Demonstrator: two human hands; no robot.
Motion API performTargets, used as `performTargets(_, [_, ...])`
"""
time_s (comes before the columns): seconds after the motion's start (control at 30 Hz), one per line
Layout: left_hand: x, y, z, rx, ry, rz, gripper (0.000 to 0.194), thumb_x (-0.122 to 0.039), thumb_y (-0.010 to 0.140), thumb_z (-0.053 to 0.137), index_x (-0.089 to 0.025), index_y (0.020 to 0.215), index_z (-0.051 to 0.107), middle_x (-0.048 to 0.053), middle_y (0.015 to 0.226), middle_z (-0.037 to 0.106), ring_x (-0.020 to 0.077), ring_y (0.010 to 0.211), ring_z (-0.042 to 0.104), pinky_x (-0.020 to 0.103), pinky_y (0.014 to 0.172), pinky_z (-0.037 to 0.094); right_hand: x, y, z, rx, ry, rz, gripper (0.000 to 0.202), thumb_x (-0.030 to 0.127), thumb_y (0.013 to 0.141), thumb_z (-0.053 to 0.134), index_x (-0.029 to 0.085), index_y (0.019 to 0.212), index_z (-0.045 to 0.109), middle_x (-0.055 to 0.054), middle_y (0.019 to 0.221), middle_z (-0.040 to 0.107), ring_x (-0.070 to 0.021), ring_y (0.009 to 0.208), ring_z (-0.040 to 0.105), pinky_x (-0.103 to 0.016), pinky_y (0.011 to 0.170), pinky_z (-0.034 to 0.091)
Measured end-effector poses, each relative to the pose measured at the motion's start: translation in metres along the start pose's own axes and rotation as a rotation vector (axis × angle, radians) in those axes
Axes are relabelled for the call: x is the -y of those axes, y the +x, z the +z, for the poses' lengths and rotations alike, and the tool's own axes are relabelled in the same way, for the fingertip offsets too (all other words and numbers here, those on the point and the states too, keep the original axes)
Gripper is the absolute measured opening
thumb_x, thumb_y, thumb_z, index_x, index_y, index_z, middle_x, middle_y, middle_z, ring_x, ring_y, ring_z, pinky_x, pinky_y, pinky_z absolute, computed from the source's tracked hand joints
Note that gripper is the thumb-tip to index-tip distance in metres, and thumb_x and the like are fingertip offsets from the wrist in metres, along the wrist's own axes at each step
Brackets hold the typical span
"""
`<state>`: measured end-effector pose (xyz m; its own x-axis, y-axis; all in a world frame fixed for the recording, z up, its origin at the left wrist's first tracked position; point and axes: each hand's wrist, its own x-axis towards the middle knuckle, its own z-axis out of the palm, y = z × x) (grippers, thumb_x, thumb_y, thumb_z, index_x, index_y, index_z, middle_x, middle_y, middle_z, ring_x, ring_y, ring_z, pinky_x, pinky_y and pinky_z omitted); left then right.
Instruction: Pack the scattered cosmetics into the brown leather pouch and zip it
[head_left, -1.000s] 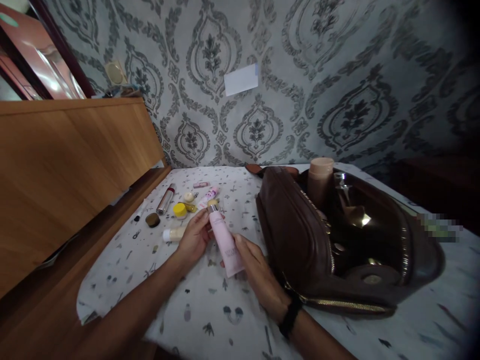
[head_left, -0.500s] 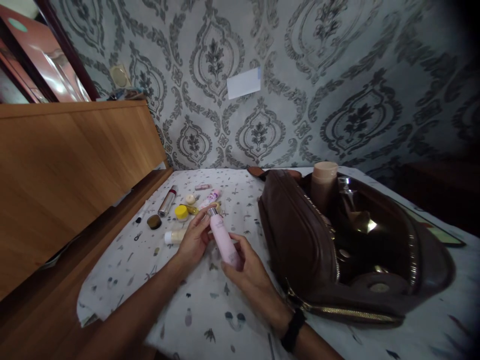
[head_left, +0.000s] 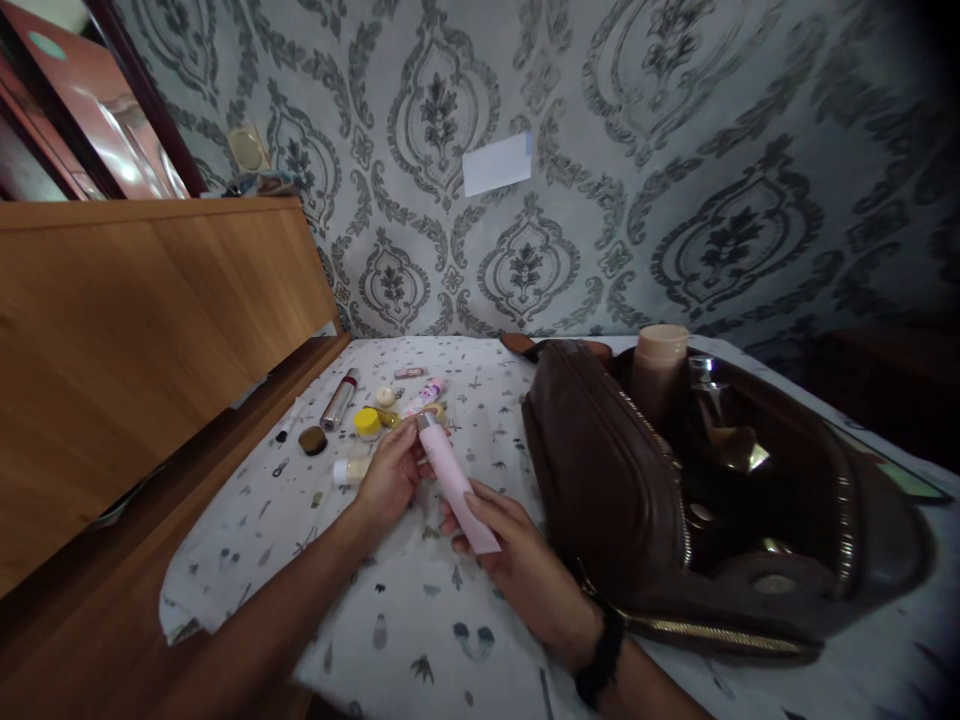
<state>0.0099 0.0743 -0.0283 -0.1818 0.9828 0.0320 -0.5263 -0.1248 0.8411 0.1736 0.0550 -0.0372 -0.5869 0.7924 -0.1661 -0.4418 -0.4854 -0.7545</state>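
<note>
A pink tube (head_left: pixel 455 484) with a silvery cap is held slantwise between both hands over the patterned white cloth. My left hand (head_left: pixel 391 478) has its fingers at the capped end. The lower, flat end is gripped by my right hand (head_left: pixel 508 545), thumb on top, a black band on the wrist. Beyond the left hand lie a yellow-lidded jar (head_left: pixel 367 423), a white-capped bottle (head_left: pixel 350 471), a small cream-coloured round item (head_left: pixel 385 396) and a pink patterned tube (head_left: pixel 424 397).
A brown leather bag (head_left: pixel 607 460) stands unzipped at the right, a beige-capped bottle (head_left: pixel 660 365) upright in it. At the left lie a silver and red cylinder (head_left: pixel 340 399) and a dark round lid (head_left: pixel 312 440). A wooden panel (head_left: pixel 165 330) borders the left side.
The pink tube has turned in the hands, now showing a plainer side and its flat end. My right hand has moved slightly right and down. The view has shifted a little.
</note>
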Motion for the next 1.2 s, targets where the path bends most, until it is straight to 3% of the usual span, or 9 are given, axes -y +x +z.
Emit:
performTargets(0.3, [0.002,0.000,0.002,-0.037,-0.035,-0.008,0.045,-0.033,0.064,0.088,-0.018,0.100,0.066,-0.003,0.075,0.065,0.0092,0.062,0.059,0.018,0.050,0.045,0.000,0.001,-0.001,0.087,0.105,0.036,0.044,0.046,0.070,0.079,0.013,0.098,0.072,-0.011,0.086,0.075,-0.0168,0.070,0.067,-0.024,0.059,0.050])
performTargets(0.57, [0.000,-0.002,0.002,-0.001,0.035,-0.025,0.047,-0.039,0.068,0.084,-0.019,0.102,0.058,0.006,0.093,0.073,0.0172,0.076,0.069,0.020,0.052,0.050,-0.001,0.000,-0.002,0.137,0.131,0.075,0.039,0.043,0.078,0.073,0.013,0.103,0.069,-0.012,0.086,0.075,-0.0199,0.073,0.070,-0.029,0.064,0.055])
performTargets(0.83, [0.001,-0.003,0.003,-0.032,0.039,0.001,0.049,-0.038,0.067,0.085,-0.020,0.101,0.055,-0.001,0.079,0.067,0.0103,0.061,0.060,0.018,0.051,0.047,-0.005,0.003,-0.003,0.040,0.072,0.068,0.042,0.046,0.074,0.076,0.013,0.100,0.070,-0.010,0.084,0.073,-0.0213,0.077,0.069,-0.030,0.064,0.057])
performTargets(1.07, [0.002,-0.003,0.001,-0.044,0.086,0.016,0.051,-0.041,0.063,0.087,-0.021,0.097,0.055,-0.004,0.073,0.062,0.0089,0.056,0.056,0.017,0.048,0.042,-0.011,0.003,-0.002,-0.024,0.011,0.038,0.045,0.053,0.063,0.084,0.016,0.087,0.072,-0.003,0.076,0.069,-0.0133,0.068,0.061,-0.022,0.062,0.048])
performTargets(1.2, [0.004,-0.004,-0.001,-0.038,0.112,0.035,0.045,-0.041,0.066,0.085,-0.021,0.095,0.058,-0.005,0.073,0.060,0.0063,0.054,0.052,0.015,0.048,0.041,-0.017,0.004,-0.004,-0.105,-0.029,0.008,0.046,0.053,0.059,0.086,0.016,0.083,0.073,-0.001,0.078,0.067,-0.0129,0.076,0.057,-0.021,0.069,0.045])
